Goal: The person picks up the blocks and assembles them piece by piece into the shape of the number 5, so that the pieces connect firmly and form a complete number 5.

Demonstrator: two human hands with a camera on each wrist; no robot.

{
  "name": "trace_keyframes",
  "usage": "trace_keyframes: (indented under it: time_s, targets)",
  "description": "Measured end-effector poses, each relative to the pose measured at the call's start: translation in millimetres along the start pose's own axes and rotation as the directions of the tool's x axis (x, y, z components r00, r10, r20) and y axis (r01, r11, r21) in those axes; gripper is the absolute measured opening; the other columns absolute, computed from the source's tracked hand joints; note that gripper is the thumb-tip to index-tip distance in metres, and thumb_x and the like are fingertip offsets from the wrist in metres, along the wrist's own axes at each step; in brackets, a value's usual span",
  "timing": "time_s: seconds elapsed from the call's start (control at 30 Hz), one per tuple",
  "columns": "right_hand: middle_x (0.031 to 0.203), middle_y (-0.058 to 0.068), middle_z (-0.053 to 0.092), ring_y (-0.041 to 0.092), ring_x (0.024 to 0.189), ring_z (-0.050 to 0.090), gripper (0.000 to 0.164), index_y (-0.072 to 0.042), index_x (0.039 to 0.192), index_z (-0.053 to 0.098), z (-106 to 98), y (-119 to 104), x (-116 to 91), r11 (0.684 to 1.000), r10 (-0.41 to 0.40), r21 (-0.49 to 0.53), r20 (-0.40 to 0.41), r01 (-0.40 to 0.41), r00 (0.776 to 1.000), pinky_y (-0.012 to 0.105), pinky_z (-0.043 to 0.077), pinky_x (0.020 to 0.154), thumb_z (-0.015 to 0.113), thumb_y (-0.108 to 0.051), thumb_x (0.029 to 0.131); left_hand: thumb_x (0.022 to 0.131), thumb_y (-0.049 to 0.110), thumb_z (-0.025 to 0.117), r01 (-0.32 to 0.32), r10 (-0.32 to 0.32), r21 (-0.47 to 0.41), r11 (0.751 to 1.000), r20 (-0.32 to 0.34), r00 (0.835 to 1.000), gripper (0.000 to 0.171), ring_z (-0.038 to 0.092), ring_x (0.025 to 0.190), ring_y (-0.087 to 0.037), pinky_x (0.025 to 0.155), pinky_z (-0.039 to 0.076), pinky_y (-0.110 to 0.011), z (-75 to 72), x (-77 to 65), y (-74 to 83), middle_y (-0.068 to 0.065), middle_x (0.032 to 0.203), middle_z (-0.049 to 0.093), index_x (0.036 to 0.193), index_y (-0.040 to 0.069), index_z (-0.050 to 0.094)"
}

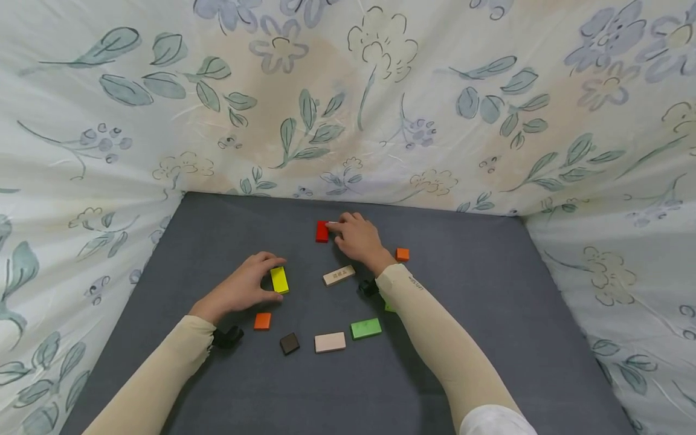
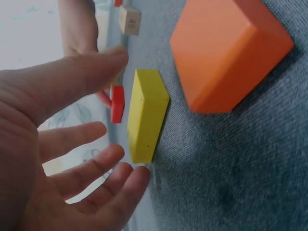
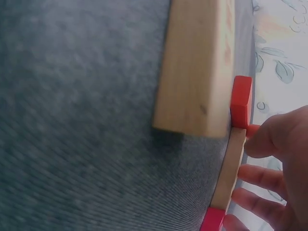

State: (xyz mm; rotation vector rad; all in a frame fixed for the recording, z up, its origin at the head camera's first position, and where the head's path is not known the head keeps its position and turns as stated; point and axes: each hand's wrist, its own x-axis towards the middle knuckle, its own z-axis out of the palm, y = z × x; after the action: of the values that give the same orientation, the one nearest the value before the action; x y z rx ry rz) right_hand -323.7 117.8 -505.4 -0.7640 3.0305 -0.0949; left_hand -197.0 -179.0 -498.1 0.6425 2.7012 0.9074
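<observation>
Probably light and stiff, the yellow block (image 1: pixel 280 280) suits pinching at its ends; left hand (image 1: pixel 241 287) spread around it, right hand (image 1: pixel 359 239) uncurled near the bench's (image 1: pixel 473 290) far edge.

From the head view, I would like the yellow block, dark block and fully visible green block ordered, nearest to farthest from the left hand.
1. Yellow block: beside the left hand.
2. Dark block: lower, slightly right.
3. Green block: farther right.
</observation>
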Motion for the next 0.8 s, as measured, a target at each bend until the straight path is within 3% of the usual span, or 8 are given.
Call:
trace_keyframes:
  time_s: [0.37,0.8]
  targets:
    - [0.149,0.005,0.058,0.028,0.131,0.051,0.047,-0.033,0.158,0.059,-3,-3,-3,1.000,0.012,-0.020,0.013,-0.012,1.000,0.046,0.054,0.101,0.059,-0.027,0.112,0.088,0.011,0.093,0.004,-0.002,0.050,0.999,-0.030,1.000,0.070,0.057,0.119,-0.036,0.101,0.053,-0.055,7.7,5.3,2.8,-0.021,0.143,0.056,0.149,-0.001,0.061]
    - [0.151,0.004,0.056,0.028,0.131,0.051,0.048,-0.032,0.159,0.059,-1,-2,-2,1.000,0.014,-0.016,0.028,-0.014,0.999,0.045,0.054,0.100,0.062,-0.027,0.111,0.087,0.002,0.091,0.010,-0.006,0.066,0.998,-0.067,0.998,0.048,0.062,0.113,-0.035,0.099,0.055,-0.052,12.3,4.0,4.8,-0.019,0.132,0.060,0.129,-0.001,0.068]
